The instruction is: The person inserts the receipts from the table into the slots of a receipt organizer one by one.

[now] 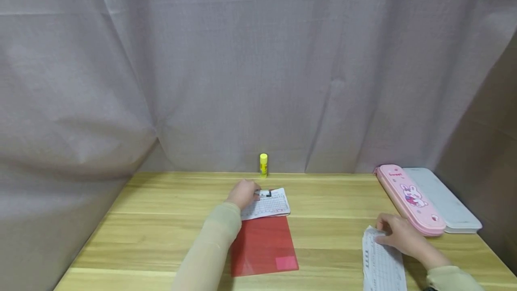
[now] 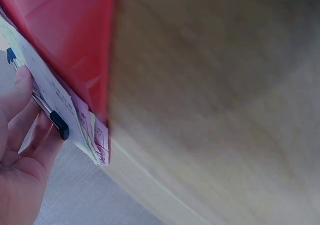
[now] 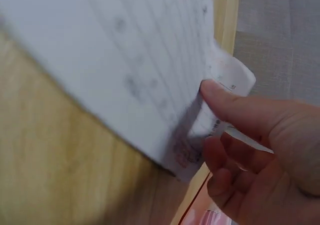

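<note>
At the middle of the table lies a red plastic folder [image 1: 262,246] with a pink patch near its lower corner. A stack of printed forms [image 1: 270,208] covers its far end. A metal clip with black ends [image 2: 59,124] sits at the edge of the forms; my left hand [image 1: 242,193] grips it, thumb on top and fingers beneath. Pink and white slips [image 2: 101,140] stick out at the stack's corner in the left wrist view. To the right, my right hand [image 1: 400,237] pinches the end of a creased printed sheet [image 1: 383,264] between thumb and fingers.
Behind the folder a yellow glue stick [image 1: 263,165] stands upright near the curtain [image 1: 258,80]. At the right edge lie a pink pencil case [image 1: 408,199] with a rabbit picture and a white flat case [image 1: 446,201] beside it, both close to my right hand.
</note>
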The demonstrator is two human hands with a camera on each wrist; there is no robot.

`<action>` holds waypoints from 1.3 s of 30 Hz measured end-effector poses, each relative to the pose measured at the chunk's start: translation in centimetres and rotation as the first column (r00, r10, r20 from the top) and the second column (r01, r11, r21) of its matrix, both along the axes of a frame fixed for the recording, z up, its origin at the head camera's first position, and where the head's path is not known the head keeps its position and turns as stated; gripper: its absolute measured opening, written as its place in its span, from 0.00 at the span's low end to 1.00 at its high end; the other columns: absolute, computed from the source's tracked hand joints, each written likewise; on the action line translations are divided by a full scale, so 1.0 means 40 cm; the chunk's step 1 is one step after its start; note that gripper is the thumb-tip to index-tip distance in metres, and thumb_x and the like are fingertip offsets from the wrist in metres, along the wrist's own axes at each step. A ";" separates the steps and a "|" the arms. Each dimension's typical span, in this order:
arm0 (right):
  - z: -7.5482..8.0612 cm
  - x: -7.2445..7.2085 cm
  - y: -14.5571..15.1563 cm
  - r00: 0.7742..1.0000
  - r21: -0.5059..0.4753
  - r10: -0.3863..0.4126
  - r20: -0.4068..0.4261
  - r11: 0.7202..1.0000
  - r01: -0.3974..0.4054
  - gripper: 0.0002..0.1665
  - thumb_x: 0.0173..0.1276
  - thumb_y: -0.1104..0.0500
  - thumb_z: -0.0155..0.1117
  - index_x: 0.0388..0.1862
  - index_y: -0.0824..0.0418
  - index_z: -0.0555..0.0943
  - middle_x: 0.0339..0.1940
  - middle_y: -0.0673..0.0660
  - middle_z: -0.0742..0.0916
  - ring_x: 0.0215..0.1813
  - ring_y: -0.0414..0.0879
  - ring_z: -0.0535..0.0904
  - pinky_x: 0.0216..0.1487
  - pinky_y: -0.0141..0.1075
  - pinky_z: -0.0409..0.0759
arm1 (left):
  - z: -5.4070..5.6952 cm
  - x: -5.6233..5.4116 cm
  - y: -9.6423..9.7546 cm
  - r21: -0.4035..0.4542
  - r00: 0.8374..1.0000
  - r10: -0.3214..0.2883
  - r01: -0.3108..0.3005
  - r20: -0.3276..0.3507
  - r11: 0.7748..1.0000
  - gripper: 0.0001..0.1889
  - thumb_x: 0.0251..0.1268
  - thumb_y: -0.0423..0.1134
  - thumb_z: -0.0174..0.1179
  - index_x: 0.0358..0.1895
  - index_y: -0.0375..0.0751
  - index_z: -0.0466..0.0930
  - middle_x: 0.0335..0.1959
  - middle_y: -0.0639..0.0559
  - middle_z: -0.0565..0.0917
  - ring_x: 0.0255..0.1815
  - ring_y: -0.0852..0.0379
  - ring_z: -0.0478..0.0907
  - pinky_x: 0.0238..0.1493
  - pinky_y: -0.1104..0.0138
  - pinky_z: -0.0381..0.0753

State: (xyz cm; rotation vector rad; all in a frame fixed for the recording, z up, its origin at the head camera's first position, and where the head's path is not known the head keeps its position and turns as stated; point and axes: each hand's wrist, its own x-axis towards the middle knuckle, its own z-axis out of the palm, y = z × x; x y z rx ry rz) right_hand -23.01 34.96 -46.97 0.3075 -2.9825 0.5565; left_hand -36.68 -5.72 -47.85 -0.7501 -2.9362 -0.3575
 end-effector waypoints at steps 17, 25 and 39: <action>0.021 0.004 -0.006 0.989 -0.225 0.101 -0.109 0.966 -0.124 0.12 0.60 0.61 0.67 0.21 0.50 0.76 0.18 0.40 0.72 0.23 0.30 0.65 0.22 0.28 0.64 | 0.005 0.004 -0.002 0.014 1.000 0.006 -0.006 0.010 1.000 0.12 0.54 0.39 0.69 0.43 0.44 0.87 0.39 0.53 0.87 0.42 0.56 0.83 0.47 0.64 0.81; 0.043 -0.006 -0.049 0.996 -0.312 0.081 -0.028 0.946 -0.086 0.07 0.63 0.59 0.66 0.25 0.56 0.79 0.20 0.42 0.75 0.26 0.32 0.68 0.26 0.29 0.68 | 0.006 0.006 0.000 0.007 1.000 0.014 -0.014 0.019 1.000 0.13 0.55 0.40 0.69 0.44 0.45 0.86 0.40 0.53 0.87 0.43 0.56 0.82 0.48 0.64 0.81; 0.046 -0.049 -0.149 0.967 -0.527 0.144 0.209 0.850 -0.012 0.16 0.65 0.58 0.63 0.37 0.74 0.79 0.19 0.49 0.82 0.19 0.33 0.71 0.18 0.27 0.69 | 0.008 0.005 -0.001 0.012 1.000 -0.003 0.003 0.010 1.000 0.10 0.54 0.38 0.69 0.41 0.44 0.87 0.37 0.53 0.87 0.40 0.56 0.83 0.46 0.65 0.81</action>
